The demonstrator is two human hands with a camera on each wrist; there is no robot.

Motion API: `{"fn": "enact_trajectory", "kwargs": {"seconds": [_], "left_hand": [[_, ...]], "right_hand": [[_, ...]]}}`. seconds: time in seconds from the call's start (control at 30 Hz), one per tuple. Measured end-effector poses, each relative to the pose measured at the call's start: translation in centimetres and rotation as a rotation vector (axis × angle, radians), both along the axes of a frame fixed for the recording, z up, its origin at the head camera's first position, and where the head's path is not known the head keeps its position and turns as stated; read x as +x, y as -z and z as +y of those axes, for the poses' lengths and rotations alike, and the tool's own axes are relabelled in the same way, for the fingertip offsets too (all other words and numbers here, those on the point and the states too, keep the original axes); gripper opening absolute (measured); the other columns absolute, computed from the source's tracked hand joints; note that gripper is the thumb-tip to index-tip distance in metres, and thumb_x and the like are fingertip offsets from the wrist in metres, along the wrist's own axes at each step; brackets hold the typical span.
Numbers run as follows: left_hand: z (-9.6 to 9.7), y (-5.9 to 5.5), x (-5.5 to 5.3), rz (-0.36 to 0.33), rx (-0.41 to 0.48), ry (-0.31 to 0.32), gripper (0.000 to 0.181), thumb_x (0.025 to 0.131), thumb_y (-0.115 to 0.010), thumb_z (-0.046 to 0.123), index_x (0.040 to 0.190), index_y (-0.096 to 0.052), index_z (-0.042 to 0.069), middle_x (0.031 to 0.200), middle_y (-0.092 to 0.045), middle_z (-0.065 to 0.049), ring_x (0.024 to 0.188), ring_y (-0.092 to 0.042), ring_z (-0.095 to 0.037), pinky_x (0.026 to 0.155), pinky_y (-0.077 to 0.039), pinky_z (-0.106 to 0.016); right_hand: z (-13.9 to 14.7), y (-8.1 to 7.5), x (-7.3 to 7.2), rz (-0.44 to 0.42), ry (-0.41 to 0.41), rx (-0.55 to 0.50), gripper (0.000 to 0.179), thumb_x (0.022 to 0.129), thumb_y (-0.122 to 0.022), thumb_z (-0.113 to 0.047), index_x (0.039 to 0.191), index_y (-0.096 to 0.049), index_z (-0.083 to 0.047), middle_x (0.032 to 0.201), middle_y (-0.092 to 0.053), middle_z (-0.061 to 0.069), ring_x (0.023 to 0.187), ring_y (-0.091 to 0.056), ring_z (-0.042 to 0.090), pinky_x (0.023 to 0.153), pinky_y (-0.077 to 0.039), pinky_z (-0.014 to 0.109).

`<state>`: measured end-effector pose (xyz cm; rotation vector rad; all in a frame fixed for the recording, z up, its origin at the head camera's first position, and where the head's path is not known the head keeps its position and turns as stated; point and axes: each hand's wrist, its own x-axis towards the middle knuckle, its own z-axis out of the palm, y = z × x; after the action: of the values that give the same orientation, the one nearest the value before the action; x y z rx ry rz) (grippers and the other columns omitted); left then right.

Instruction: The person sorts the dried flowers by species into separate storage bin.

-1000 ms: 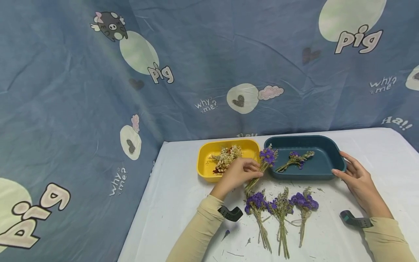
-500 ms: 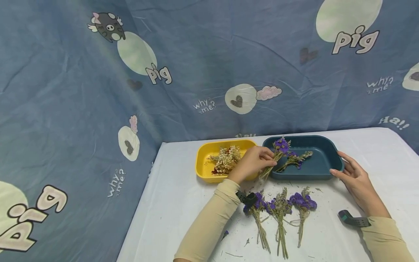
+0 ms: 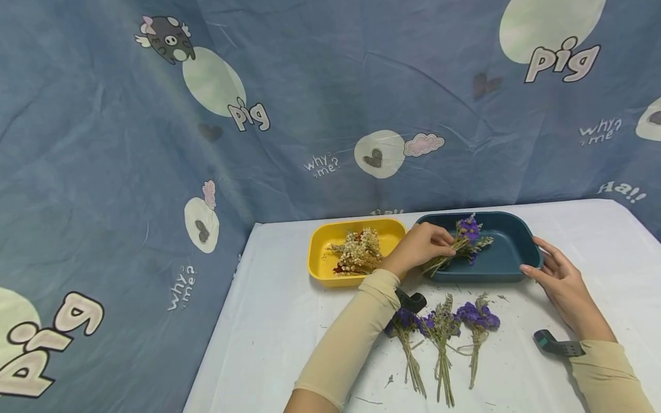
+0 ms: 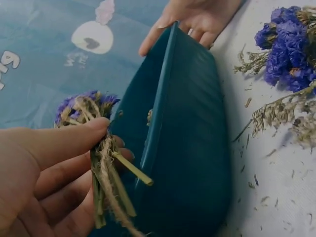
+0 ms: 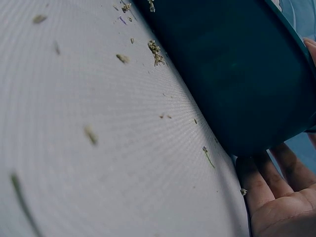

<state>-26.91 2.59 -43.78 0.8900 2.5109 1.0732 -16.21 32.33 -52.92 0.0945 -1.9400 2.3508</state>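
My left hand (image 3: 426, 244) pinches a bunch of dried purple flowers (image 3: 469, 228) by its stems, over the left part of a dark teal tray (image 3: 485, 276). In the left wrist view, twine circles the stems just below thumb and fingers, and the blooms (image 4: 84, 109) lie beyond the thumb. Another dried bunch (image 3: 484, 243) lies in the tray, partly covered by the held one. At the tray's right end my right hand (image 3: 565, 281) grips the corner, thumb in front and fingers behind. The right wrist view has its fingers (image 5: 261, 185) against the tray's outer wall.
A yellow tray (image 3: 321, 280) with cream and dark red dried flowers (image 3: 358, 252) stands left of the teal one. Nearer on the white table lie three purple bunches, at left (image 3: 408, 324), middle (image 3: 443, 332) and right (image 3: 479, 318), among plant crumbs. A blue curtain (image 3: 289, 115) hangs behind.
The left hand has carried the purple bunch rightward, from between the two trays to over the teal tray and the bunch inside. The right hand has stayed at the tray's end.
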Motion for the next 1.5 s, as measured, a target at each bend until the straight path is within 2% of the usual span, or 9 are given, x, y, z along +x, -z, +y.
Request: {"fn": "enact_trajectory", "kwargs": {"seconds": [0.1, 0.23, 0.27, 0.33, 0.47, 0.57, 0.83, 1.2, 1.5], "left_hand": [[1.0, 0.0, -0.1, 0.021, -0.061, 0.015, 0.025, 0.096, -0.074, 0.026, 0.118, -0.078, 0.016, 0.107, -0.080, 0.004, 0.092, -0.071, -0.001, 0.089, -0.056, -0.015], [2.1, 0.2, 0.0, 0.045, -0.125, 0.027, 0.024, 0.096, -0.074, 0.031, 0.118, -0.079, 0.021, 0.106, -0.080, 0.009, 0.102, -0.069, -0.002, 0.112, -0.048, -0.024], [2.4, 0.3, 0.0, 0.043, -0.135, 0.031, 0.025, 0.096, -0.074, 0.031, 0.118, -0.079, 0.022, 0.105, -0.080, 0.010, 0.103, -0.069, -0.002, 0.112, -0.047, -0.024], [2.8, 0.5, 0.1, 0.033, -0.143, 0.037, 0.024, 0.095, -0.074, 0.031, 0.117, -0.079, 0.022, 0.104, -0.080, 0.010, 0.102, -0.069, -0.002, 0.106, -0.051, -0.021], [3.4, 1.0, 0.3, -0.005, -0.157, 0.032, 0.021, 0.094, -0.075, 0.028, 0.114, -0.080, 0.022, 0.105, -0.080, 0.010, 0.093, -0.068, 0.000, 0.082, -0.054, -0.013], [3.7, 1.1, 0.4, -0.017, -0.173, 0.021, 0.019, 0.094, -0.075, 0.027, 0.112, -0.080, 0.022, 0.105, -0.079, 0.010, 0.090, -0.067, 0.000, 0.077, -0.053, -0.012], [4.4, 1.2, 0.6, 0.038, -0.282, -0.024, 0.013, 0.097, -0.073, 0.027, 0.107, -0.081, 0.025, 0.106, -0.078, 0.013, 0.090, -0.068, 0.000, 0.076, -0.054, -0.012], [4.4, 2.1, 0.8, 0.112, -0.310, -0.076, 0.007, 0.094, -0.076, 0.029, 0.094, -0.084, 0.028, 0.096, -0.078, 0.016, 0.077, -0.063, 0.003, 0.070, -0.052, -0.012], [4.3, 2.3, 0.9, 0.111, -0.339, -0.063, 0.009, 0.095, -0.076, 0.029, 0.095, -0.084, 0.029, 0.097, -0.078, 0.016, 0.080, -0.064, 0.003, 0.073, -0.052, -0.013]], "right_hand": [[0.0, 0.0, 0.0, -0.001, 0.001, -0.003, 0.080, 0.098, -0.061, 0.008, 0.164, -0.027, -0.020, 0.138, -0.049, -0.014, 0.117, -0.060, -0.011, 0.091, -0.052, 0.005], [0.0, 0.0, 0.2, -0.003, 0.002, 0.003, 0.080, 0.098, -0.061, 0.008, 0.165, -0.027, -0.020, 0.144, -0.047, -0.009, 0.117, -0.060, -0.012, 0.091, -0.052, 0.005], [0.0, 0.0, 0.2, -0.005, 0.004, 0.006, 0.080, 0.098, -0.061, 0.008, 0.165, -0.027, -0.020, 0.146, -0.046, -0.007, 0.117, -0.060, -0.012, 0.091, -0.052, 0.005], [0.0, 0.0, 0.2, -0.011, 0.007, 0.017, 0.080, 0.099, -0.061, 0.007, 0.165, -0.026, -0.020, 0.149, -0.043, -0.004, 0.117, -0.059, -0.012, 0.091, -0.051, 0.004], [-0.1, -0.1, 0.0, -0.022, 0.020, 0.030, 0.080, 0.098, -0.063, 0.006, 0.165, -0.027, -0.021, 0.150, -0.043, -0.002, 0.117, -0.059, -0.012, 0.092, -0.051, 0.004], [0.0, 0.0, 0.0, -0.021, 0.019, 0.027, 0.080, 0.098, -0.062, 0.006, 0.165, -0.027, -0.021, 0.148, -0.044, -0.005, 0.117, -0.060, -0.012, 0.091, -0.051, 0.004], [0.0, 0.0, 0.1, -0.015, 0.015, 0.030, 0.080, 0.098, -0.062, 0.006, 0.165, -0.027, -0.022, 0.153, -0.041, 0.000, 0.117, -0.060, -0.012, 0.092, -0.051, 0.004], [-0.1, -0.1, 0.1, 0.002, 0.013, 0.025, 0.079, 0.098, -0.062, 0.007, 0.164, -0.028, -0.020, 0.139, -0.049, -0.014, 0.116, -0.061, -0.011, 0.091, -0.051, 0.004], [-0.1, -0.1, 0.0, -0.022, 0.021, 0.041, 0.080, 0.098, -0.063, 0.005, 0.165, -0.027, -0.021, 0.159, -0.036, 0.006, 0.117, -0.059, -0.012, 0.092, -0.050, 0.003]]}}
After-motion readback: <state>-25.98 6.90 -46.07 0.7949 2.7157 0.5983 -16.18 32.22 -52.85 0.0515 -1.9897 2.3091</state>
